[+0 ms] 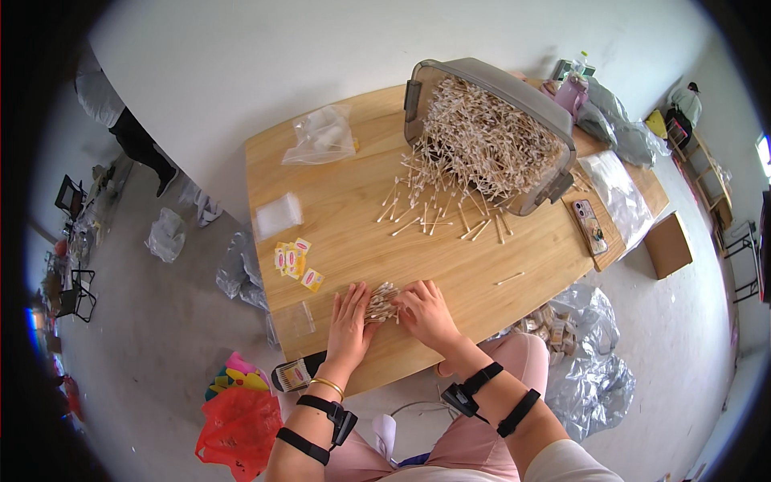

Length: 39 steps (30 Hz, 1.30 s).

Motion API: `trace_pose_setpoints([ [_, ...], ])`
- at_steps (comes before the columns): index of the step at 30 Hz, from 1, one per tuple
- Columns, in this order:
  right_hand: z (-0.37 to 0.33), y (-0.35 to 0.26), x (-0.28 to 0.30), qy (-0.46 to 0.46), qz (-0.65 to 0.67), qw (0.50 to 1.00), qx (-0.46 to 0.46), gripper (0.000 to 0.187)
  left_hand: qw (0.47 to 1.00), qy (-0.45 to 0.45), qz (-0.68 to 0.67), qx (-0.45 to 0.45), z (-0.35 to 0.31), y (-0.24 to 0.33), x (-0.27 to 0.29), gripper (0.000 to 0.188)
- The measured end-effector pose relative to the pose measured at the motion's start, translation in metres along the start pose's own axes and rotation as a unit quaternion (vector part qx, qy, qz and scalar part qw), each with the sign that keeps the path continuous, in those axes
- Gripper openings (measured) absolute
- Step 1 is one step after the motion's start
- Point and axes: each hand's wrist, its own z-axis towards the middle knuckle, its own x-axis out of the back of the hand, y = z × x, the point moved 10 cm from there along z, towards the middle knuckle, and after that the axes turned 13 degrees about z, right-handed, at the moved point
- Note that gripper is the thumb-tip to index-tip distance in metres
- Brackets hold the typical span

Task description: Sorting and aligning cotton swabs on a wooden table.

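Observation:
At the near edge of the wooden table, a bundle of cotton swabs (381,302) lies between my two hands. My left hand (351,321) is against the bundle's left side, its fingers long and its thumb near the lower end, holding the swabs in place. On the other side my right hand (426,313) has bent fingers closed on the bundle's right edge; its fingertips are partly hidden. Farther back, a large translucent grey bin (554,120) lies tipped on its side, with a heap of loose cotton swabs (482,140) spilling from its mouth.
Small yellow-and-white cards (291,259), a stack of clear bags (279,215) and a larger plastic bag (320,135) lie on the table's left. A phone (589,226) rests at right. Below the table are a red bag (239,430) and a clear sack (590,386).

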Motion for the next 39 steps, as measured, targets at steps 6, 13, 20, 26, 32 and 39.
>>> trace_pose_setpoints([
  [6, -0.008, -0.007, 0.011, 0.048, -0.029, 0.998, 0.004, 0.026, 1.000, 0.006, -0.009, -0.010, -0.002, 0.002, 0.003, 0.080],
  [13, 0.000, -0.018, 0.002, 0.020, -0.044, 0.999, 0.015, 0.022, 0.998, 0.028, -0.061, -0.018, 0.002, 0.012, 0.005, 0.082],
  [20, 0.001, -0.018, -0.003, -0.003, -0.025, 1.000, 0.009, 0.022, 0.998, 0.055, -0.042, -0.001, 0.016, 0.017, 0.004, 0.085],
  [26, -0.001, -0.005, 0.004, 0.015, 0.005, 1.000, -0.024, 0.028, 0.996, 0.052, -0.069, -0.003, 0.003, 0.009, 0.012, 0.095],
  [32, 0.006, -0.017, -0.005, 0.023, -0.017, 1.000, -0.004, 0.037, 0.997, 0.051, -0.040, 0.039, -0.007, 0.006, 0.006, 0.108],
  [39, 0.003, -0.001, -0.027, -0.058, 0.086, 0.991, -0.080, 0.043, 0.997, 0.045, -0.052, 0.027, 0.001, 0.007, -0.002, 0.106],
])
